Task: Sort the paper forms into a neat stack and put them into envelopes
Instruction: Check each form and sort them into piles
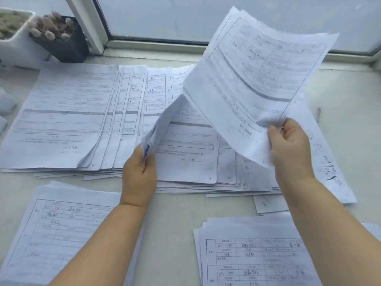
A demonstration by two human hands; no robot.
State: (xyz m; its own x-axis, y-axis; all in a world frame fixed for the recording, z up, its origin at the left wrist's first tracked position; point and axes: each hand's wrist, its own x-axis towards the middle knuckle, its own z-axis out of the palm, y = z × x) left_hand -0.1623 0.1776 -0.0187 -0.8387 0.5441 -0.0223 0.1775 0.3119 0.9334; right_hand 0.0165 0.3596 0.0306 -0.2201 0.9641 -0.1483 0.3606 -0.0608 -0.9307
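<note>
- Above the middle of the counter (177,219), the right hand (290,145) pinches the lower edge of a lifted sheaf of forms (257,79), thumb on top.
- The left hand (140,172) grips a folded-over bundle of sheets (160,124) by its bottom corner.
- Fanned forms (68,116) lie spread along the far side, under both hands.
- Two nearer stacks rest at front left (57,230) and front right (253,254).
- A dark plant pot (64,46) and a white planter (18,46) stand by the window.

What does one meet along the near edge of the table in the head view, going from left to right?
Left pile of forms → left forearm → bare table → right pile of forms → right forearm.
</note>
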